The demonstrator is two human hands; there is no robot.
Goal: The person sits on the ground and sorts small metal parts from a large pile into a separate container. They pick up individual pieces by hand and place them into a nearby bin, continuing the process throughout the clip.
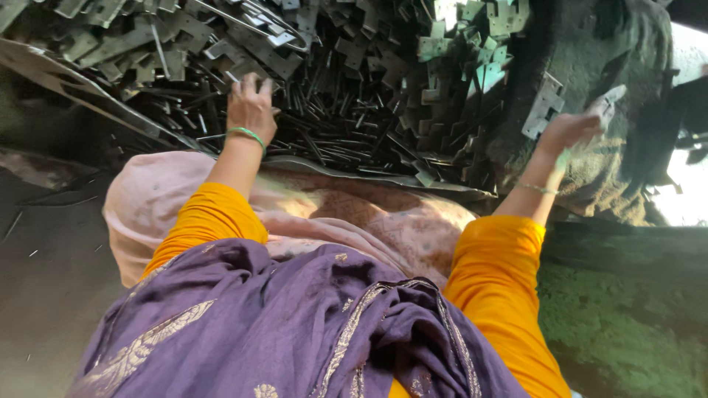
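My left hand (pixel 251 105) reaches forward into a big heap of dark metal strips and flat stamped brackets (pixel 354 81), its fingers curled down onto pieces at the heap's near edge; a green bangle circles the wrist. My right hand (pixel 571 129) is stretched out to the right and holds one flat grey metal bracket (pixel 606 103) up over a dark mound. Orange sleeves cover both arms, and a purple scarf lies over my lap.
A curved metal sheet (pixel 369 177) rims the heap's near side. A pink cloth (pixel 155 203) covers my knees. A dusty dark mound (pixel 612 59) rises at right, with bare grey floor (pixel 44 295) at left and greenish ground (pixel 627 324) at lower right.
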